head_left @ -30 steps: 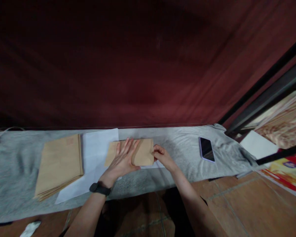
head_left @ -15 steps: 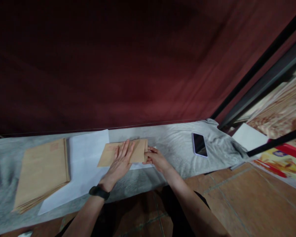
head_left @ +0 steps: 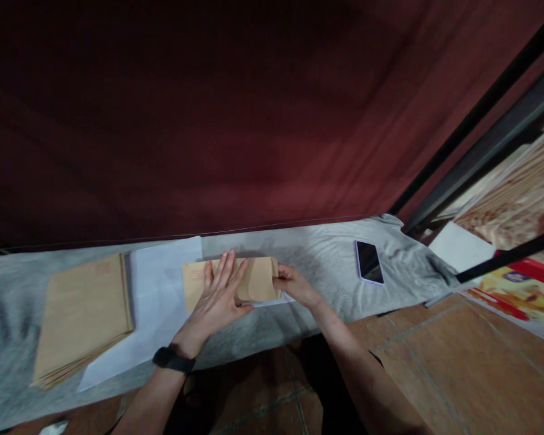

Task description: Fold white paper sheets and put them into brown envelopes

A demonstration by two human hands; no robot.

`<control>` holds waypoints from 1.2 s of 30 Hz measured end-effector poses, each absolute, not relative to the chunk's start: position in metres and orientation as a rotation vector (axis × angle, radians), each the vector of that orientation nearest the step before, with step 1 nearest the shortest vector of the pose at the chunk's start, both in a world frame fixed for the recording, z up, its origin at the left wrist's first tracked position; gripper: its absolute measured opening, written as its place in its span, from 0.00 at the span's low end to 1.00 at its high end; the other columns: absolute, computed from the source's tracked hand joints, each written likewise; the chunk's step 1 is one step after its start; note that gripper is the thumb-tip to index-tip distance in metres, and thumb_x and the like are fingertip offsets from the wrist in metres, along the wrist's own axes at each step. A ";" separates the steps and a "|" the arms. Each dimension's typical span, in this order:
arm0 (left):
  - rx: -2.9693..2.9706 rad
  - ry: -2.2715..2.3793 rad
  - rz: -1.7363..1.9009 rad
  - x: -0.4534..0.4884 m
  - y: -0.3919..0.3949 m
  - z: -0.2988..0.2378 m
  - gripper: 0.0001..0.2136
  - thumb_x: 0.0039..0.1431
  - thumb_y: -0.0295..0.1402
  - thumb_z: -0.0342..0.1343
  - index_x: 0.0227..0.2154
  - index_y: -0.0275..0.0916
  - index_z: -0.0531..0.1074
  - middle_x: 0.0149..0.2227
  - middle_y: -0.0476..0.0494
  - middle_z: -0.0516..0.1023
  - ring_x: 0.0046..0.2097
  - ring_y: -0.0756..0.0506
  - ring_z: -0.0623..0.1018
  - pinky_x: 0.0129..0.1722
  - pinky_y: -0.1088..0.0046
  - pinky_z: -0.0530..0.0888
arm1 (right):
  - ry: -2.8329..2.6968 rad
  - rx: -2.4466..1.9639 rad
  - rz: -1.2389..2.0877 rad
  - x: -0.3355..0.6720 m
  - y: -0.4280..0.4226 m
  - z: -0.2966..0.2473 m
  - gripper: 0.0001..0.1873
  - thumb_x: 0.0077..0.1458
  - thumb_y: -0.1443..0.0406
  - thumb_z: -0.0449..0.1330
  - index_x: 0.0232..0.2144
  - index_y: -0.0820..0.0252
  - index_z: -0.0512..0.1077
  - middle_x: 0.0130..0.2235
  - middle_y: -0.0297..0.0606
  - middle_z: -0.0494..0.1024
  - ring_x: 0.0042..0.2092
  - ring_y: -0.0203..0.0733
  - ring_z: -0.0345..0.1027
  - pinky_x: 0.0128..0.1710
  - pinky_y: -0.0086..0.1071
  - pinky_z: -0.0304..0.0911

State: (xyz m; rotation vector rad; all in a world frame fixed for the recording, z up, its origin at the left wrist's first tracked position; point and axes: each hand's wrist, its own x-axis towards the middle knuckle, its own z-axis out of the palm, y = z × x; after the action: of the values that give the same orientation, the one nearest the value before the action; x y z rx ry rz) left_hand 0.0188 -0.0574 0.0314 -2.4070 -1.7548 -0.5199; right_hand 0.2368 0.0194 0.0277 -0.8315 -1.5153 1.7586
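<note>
A brown paper envelope (head_left: 260,279) lies on the grey cloth, over part of the white paper sheets. My left hand (head_left: 220,299) rests palm down across its left half, fingers spread. At the envelope's right end, my right hand (head_left: 294,284) has its fingers curled at the edge; the fingertips are partly hidden by the paper. A strip of white paper (head_left: 274,302) shows under the envelope's near edge. Left of it lie large white sheets (head_left: 156,302), and a stack of brown envelopes (head_left: 84,314) overlaps their left side.
Grey cloth (head_left: 330,302) covers the long narrow surface. A phone (head_left: 370,263) lies to the right. Behind hangs a dark red curtain (head_left: 254,151). Black bars (head_left: 480,124), a white flat piece (head_left: 462,246) and a printed red-yellow box (head_left: 526,296) stand at right, above tiled floor.
The envelope has turned slightly and shifted a little right. My left fingers have spread wider, and my right fingers have moved up along the envelope's right edge. The view has shifted slightly.
</note>
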 end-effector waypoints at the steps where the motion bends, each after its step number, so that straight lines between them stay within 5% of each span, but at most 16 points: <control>1: -2.398 -1.755 -0.507 0.016 -0.057 0.031 0.52 0.50 0.51 0.63 0.71 0.39 0.42 0.74 0.28 0.38 0.73 0.27 0.43 0.68 0.38 0.42 | -1.549 -0.808 1.746 0.241 0.019 0.030 0.10 0.48 0.58 0.68 0.33 0.55 0.78 0.33 0.28 0.81 0.39 0.42 0.74 0.47 0.37 0.69; 10: -2.414 -1.715 -0.470 0.020 -0.057 0.027 0.53 0.48 0.53 0.64 0.71 0.40 0.44 0.71 0.26 0.50 0.71 0.27 0.51 0.67 0.37 0.41 | -1.660 -0.774 1.670 0.253 0.016 0.032 0.09 0.52 0.60 0.64 0.35 0.56 0.77 0.34 0.29 0.80 0.39 0.39 0.73 0.44 0.32 0.67; 26: -2.428 -1.630 -0.509 0.030 -0.059 0.034 0.49 0.49 0.48 0.64 0.70 0.41 0.48 0.71 0.25 0.49 0.69 0.26 0.56 0.68 0.38 0.41 | -1.581 -0.741 1.641 0.265 0.018 0.032 0.09 0.51 0.60 0.63 0.36 0.56 0.74 0.34 0.29 0.79 0.39 0.40 0.73 0.44 0.33 0.67; 36: -2.400 -1.612 -0.548 0.032 -0.061 0.038 0.46 0.50 0.42 0.64 0.70 0.40 0.49 0.67 0.25 0.57 0.68 0.27 0.59 0.67 0.36 0.45 | -1.448 -0.887 1.323 0.260 0.026 0.013 0.17 0.47 0.66 0.59 0.40 0.51 0.60 0.30 0.24 0.69 0.29 0.34 0.65 0.26 0.24 0.59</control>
State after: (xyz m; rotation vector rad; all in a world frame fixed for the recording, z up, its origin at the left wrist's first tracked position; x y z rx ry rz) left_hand 0.0317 -0.0609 0.0380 -2.4002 -1.6123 -0.5480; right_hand 0.2597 0.0262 0.0127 -0.8874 -1.4479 1.3235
